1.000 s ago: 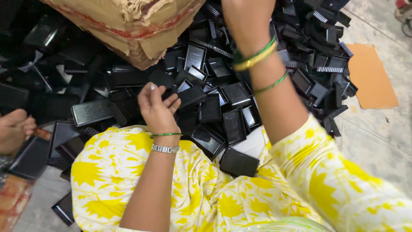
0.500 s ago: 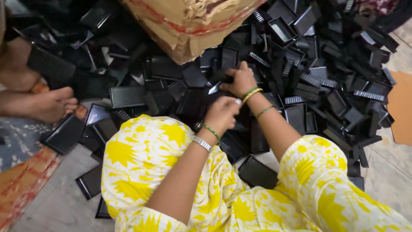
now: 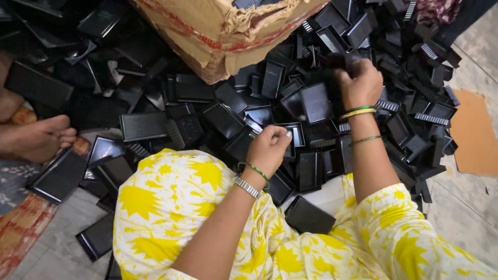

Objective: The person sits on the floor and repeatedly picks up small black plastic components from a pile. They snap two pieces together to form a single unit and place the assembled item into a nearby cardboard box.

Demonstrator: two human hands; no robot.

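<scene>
2 hands in the heap of black trays [image 3: 316, 101]: left hand [image 3: 270, 148] pinched on small tray [image 3: 291, 136], right hand [image 3: 359, 83] closed on a blurred black piece farther out. Risk: loose stacked trays slide, grip slips.

The floor [image 3: 467, 218] is grey stone tiles, a bit dusty. A flat brown piece of cardboard [image 3: 474, 135] lies on it at the right. A red patterned mat [image 3: 21, 228] covers the floor at the left. Soft light falls evenly
</scene>
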